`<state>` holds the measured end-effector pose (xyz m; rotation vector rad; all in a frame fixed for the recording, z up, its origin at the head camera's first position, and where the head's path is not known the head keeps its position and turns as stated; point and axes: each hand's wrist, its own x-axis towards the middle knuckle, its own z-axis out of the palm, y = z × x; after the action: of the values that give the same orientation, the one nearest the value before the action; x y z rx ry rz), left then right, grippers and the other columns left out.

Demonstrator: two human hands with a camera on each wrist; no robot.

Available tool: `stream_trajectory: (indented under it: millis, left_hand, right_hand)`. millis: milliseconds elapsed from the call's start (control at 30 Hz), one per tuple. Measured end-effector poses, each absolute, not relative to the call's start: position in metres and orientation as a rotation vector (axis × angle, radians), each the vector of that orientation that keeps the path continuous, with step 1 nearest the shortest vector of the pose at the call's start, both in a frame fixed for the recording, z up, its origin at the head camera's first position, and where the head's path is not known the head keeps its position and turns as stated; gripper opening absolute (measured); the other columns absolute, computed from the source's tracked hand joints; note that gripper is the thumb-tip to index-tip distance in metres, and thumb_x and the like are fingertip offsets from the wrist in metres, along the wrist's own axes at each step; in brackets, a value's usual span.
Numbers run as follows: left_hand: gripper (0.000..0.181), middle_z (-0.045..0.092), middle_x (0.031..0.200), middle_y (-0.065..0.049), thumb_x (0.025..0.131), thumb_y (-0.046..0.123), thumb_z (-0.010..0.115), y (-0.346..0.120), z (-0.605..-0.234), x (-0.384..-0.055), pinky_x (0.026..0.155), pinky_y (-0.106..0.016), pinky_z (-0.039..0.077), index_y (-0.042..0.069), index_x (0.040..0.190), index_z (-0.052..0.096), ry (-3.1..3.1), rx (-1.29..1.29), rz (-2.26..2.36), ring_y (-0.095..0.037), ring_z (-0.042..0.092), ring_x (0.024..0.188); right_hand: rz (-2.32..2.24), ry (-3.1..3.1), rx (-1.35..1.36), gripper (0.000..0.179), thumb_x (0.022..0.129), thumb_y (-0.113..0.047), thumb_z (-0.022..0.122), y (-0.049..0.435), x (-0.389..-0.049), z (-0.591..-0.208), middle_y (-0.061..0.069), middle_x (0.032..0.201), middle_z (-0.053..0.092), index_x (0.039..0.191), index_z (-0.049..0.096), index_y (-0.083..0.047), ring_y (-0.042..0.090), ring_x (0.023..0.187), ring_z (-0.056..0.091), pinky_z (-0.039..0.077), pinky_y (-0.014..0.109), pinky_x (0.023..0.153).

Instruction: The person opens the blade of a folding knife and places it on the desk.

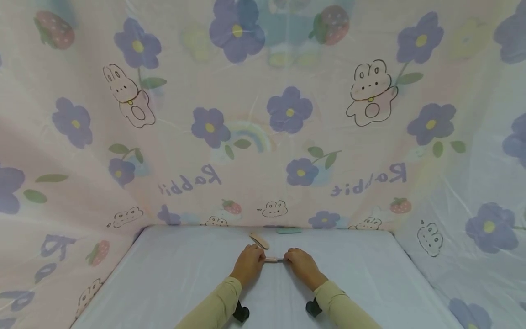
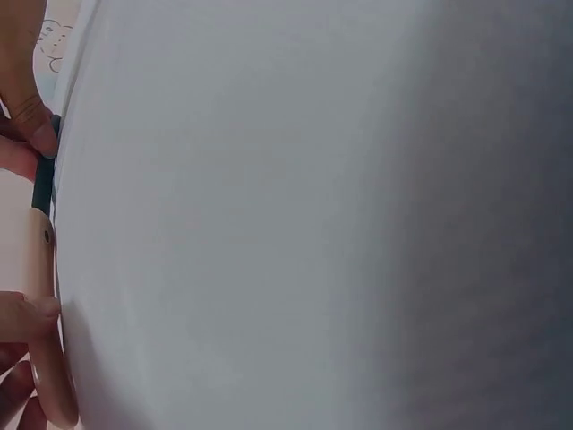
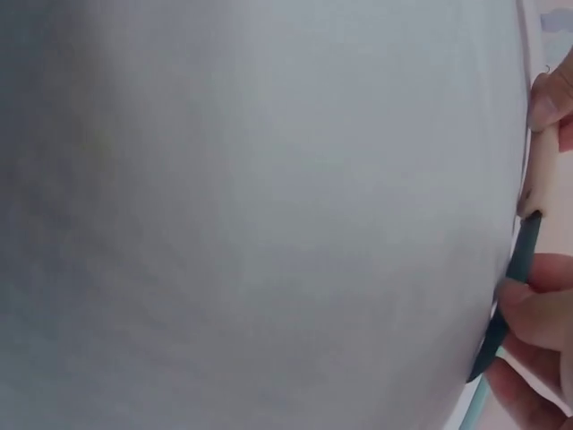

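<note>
Left hand, fingers curled, grips peach handle; right hand pinches its dark blade; peach tool, green strip lie beyond on white surface

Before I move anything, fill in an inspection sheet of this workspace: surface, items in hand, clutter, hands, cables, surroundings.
Surface: white tabletop, looks smooth in the head view.
Items in hand: one knife-like tool, with a pale handle and a dark, tapering blade.
Clutter: a tan item and a mint-green strip lie beyond the hands; exact kind unclear.
Left hand: grips the handle.
Right hand: pinches the blade; whether its edge is sharp cannot be told.
Cables: nothing seen.
Surroundings: printed sheeting with flowers, rabbits and strawberries on the back and both sides.
</note>
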<state>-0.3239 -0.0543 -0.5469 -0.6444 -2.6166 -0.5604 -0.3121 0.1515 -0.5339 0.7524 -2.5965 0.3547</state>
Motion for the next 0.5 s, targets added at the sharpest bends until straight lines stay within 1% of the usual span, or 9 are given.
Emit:
stream_trajectory:
  millis: [100,267,333,500]
  left_hand:
    - [0.011,0.047,0.07,0.012,0.073,0.015,0.072,-0.0558,-0.5446,-0.322,0.058,-0.021,0.038,0.02,0.071,0.063,-2.633,-0.669,-0.579,-0.007,0.042,0.068]
    - [0.007,0.048,0.071,0.01,0.073,0.016,0.072,-0.0565,-0.5403,-0.318,0.057,-0.02,0.038,0.018,0.073,0.065,-2.659,-0.682,-0.611,-0.006,0.04,0.068]
    - [0.007,0.047,0.071,0.01,0.073,0.016,0.072,-0.0567,-0.5393,-0.3168,0.057,-0.02,0.038,0.019,0.073,0.065,-2.664,-0.679,-0.612,-0.006,0.04,0.067]
    - [0.006,0.047,0.071,0.011,0.074,0.016,0.071,-0.0578,-0.5397,-0.3149,0.057,-0.019,0.039,0.019,0.074,0.065,-2.682,-0.681,-0.59,-0.005,0.04,0.067]
  right_hand:
    - [0.322,-2.595,0.753,0.009,0.072,-0.003,0.068,0.1523,-0.3116,-0.5348,-0.006,0.075,0.061,0.075,0.07,-0.012,0.011,0.074,0.059,0.049,0.023,0.064]
    - [0.23,-2.552,0.784,0.012,0.069,-0.003,0.07,0.1515,-0.3088,-0.5347,-0.006,0.072,0.058,0.074,0.072,-0.013,0.009,0.069,0.057,0.048,0.022,0.06]
    - [0.215,-2.543,0.79,0.011,0.069,-0.003,0.07,0.1503,-0.3075,-0.5347,-0.006,0.07,0.058,0.073,0.072,-0.013,0.009,0.066,0.057,0.048,0.022,0.057]
    - [0.193,-2.578,0.766,0.009,0.071,-0.005,0.07,0.1473,-0.3043,-0.5369,-0.006,0.07,0.059,0.075,0.072,-0.013,0.009,0.065,0.057,0.047,0.021,0.055]
